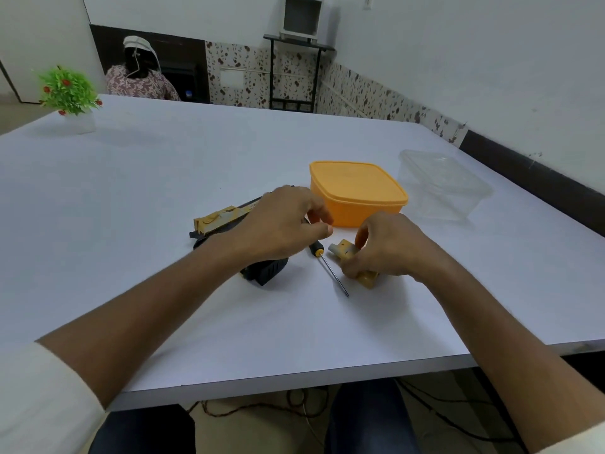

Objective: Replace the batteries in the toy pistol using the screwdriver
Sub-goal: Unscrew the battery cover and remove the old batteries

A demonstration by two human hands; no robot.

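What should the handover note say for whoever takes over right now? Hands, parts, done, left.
Left hand: over the toy pistol, fingers curled near the screwdriver handle; grip unclear.
Right hand: grips a small yellow-and-grey part, possibly the battery cover or pack.
Screwdriver lies on the table between the hands.
Orange lidded box behind, shut.
Done: a part appears off the pistol.
Left: swap batteries, refit, screw shut.

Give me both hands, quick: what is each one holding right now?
Left hand: fingers curled above the toy pistol; any hold cannot be told.
Right hand: gripping a small yellow part.
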